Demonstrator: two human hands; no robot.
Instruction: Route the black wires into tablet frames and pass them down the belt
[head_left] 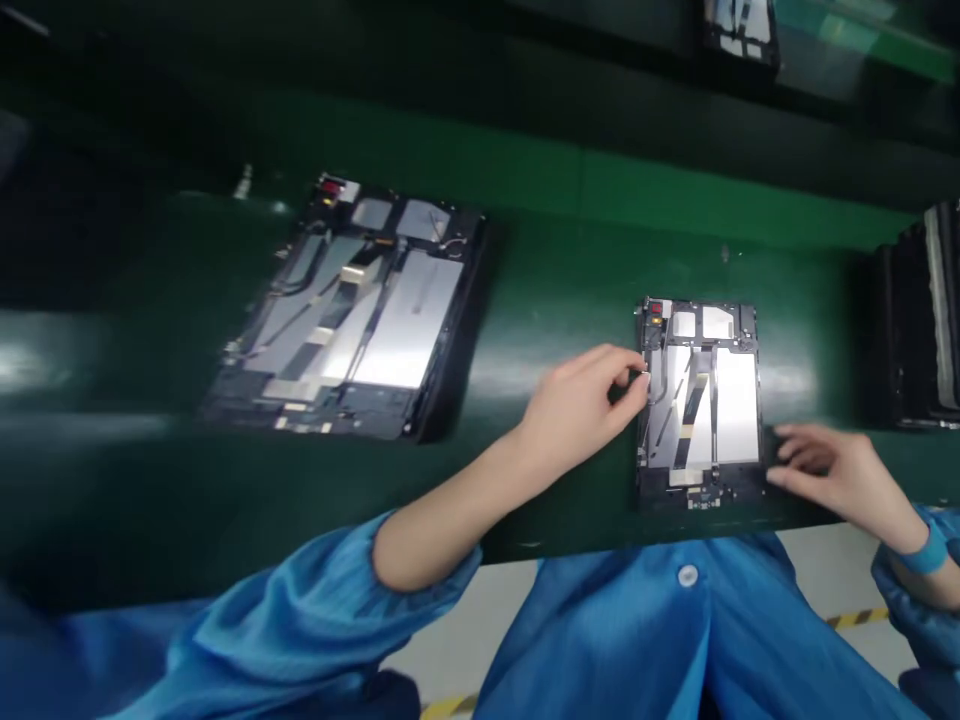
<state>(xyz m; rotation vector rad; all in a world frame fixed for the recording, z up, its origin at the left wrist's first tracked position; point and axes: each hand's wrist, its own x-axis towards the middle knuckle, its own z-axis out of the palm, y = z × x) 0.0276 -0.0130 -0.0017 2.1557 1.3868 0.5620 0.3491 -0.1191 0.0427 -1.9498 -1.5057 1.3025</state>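
An opened tablet back (701, 405) with silver shielding and a dark flex cable lies on the green belt (555, 260) in front of me. My left hand (581, 405) rests at its left edge, fingers pinched together on a small part I cannot make out. At the tablet's lower right corner sits my right hand (825, 465), fingers curled against the frame and steadying it. Both arms wear blue sleeves.
A second opened tablet (352, 315) lies farther left on the belt. A dark stack of trays (919, 320) stands at the right edge. Another device (739, 30) sits at the top. The belt's near edge runs just above my lap.
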